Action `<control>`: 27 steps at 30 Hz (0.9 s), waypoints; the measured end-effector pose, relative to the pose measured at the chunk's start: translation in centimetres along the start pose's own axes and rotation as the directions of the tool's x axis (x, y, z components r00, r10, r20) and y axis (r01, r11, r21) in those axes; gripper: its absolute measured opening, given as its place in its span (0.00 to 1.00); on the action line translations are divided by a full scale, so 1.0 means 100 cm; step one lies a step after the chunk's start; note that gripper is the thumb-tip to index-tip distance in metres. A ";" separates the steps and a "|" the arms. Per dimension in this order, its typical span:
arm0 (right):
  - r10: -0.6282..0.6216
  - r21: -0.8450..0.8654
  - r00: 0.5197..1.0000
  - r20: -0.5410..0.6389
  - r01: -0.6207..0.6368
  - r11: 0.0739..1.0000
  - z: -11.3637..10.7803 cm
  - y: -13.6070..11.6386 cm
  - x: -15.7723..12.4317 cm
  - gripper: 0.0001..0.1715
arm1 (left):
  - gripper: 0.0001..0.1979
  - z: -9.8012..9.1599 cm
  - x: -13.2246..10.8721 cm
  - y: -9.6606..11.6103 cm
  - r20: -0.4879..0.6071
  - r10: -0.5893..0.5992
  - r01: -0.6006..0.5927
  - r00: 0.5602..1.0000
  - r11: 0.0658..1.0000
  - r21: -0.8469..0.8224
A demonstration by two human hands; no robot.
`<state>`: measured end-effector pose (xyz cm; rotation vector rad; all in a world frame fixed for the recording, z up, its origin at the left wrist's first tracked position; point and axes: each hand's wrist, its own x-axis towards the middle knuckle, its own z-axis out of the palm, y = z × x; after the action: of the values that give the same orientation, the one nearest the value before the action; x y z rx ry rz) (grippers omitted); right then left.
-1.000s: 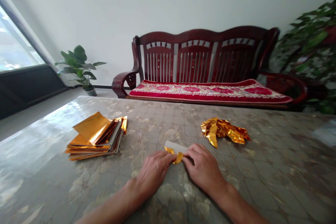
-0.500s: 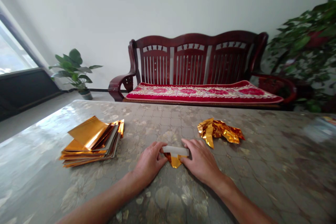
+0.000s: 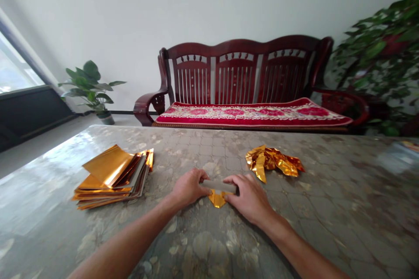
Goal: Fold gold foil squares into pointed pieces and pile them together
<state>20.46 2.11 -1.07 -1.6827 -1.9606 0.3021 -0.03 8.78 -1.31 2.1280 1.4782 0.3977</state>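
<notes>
A small sheet of gold foil paper (image 3: 217, 199) with a white back lies on the table between my hands, partly folded. My left hand (image 3: 188, 187) pinches its left end, fingers curled. My right hand (image 3: 249, 196) presses the right end with fingers closed over the folded white strip. A stack of flat gold foil sheets (image 3: 113, 176) lies to the left of my hands. A crumpled or folded gold foil piece (image 3: 273, 162) lies just beyond my right hand.
The marbled grey table (image 3: 327, 209) stretches wide on both sides. Behind it stands a dark red wooden bench (image 3: 242, 83) with a red cushion. Potted plants stand at the far left (image 3: 90, 89) and far right (image 3: 386, 61).
My hands have rolled the white flap of the foil sheet toward me and closed over it. The view has shifted slightly; the stack and the crumpled piece have not moved.
</notes>
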 end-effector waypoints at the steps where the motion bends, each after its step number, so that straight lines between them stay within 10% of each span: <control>1: 0.001 0.006 1.000 0.003 -0.001 1.000 -0.001 0.000 0.000 0.15 | 0.11 0.001 -0.001 0.001 -0.004 0.001 -0.001 1.000 1.000 0.001; 27: -0.212 -0.054 0.977 0.003 0.211 0.976 0.001 -0.002 -0.016 0.02 | 0.08 -0.002 -0.040 -0.001 -0.018 0.424 -0.424 0.906 0.906 -0.002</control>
<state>20.36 0.53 -1.43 -1.4878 -2.1405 0.1689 -1.63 5.16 -1.02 2.4435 1.0065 0.5747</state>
